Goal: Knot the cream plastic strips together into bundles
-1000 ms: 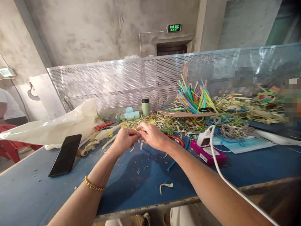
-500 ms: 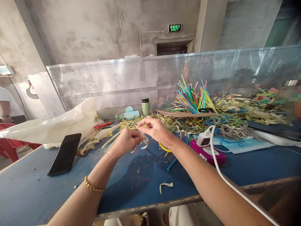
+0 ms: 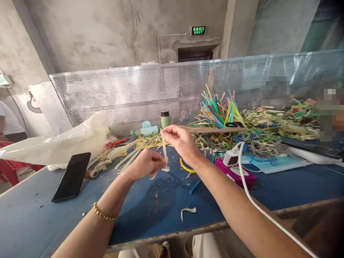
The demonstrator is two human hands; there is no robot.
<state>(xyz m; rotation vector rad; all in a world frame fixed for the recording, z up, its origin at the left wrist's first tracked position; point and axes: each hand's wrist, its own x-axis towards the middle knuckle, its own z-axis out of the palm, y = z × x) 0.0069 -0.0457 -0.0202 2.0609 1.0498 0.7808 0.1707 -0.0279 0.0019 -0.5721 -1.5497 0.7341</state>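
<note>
Between my hands a pale, narrow strip (image 3: 165, 147) is stretched almost upright over the table. My right hand (image 3: 180, 140) pinches its top end between thumb and fingers. Lower down, my left hand (image 3: 148, 163) is closed on the strip's lower part, where it looks knotted or bunched. What the strip is made of I cannot make out. Below the hands, scraps lie on the blue tabletop (image 3: 139, 218), among them a curled pale scrap (image 3: 188, 210). A yellow curved piece (image 3: 186, 166) lies by my right wrist.
A black phone (image 3: 71, 177) and plastic sheeting (image 3: 59, 139) lie left. Behind stand a green bottle (image 3: 165, 120) and a bundle of coloured tubes (image 3: 220, 109). To the right are a magenta box (image 3: 236, 172) with a white cable (image 3: 245, 186), a blue mask (image 3: 279, 165) and heaped strips (image 3: 285, 120).
My right hand has risen slightly and drawn away from my left, so the strip now shows stretched between them. My left hand has dropped a little.
</note>
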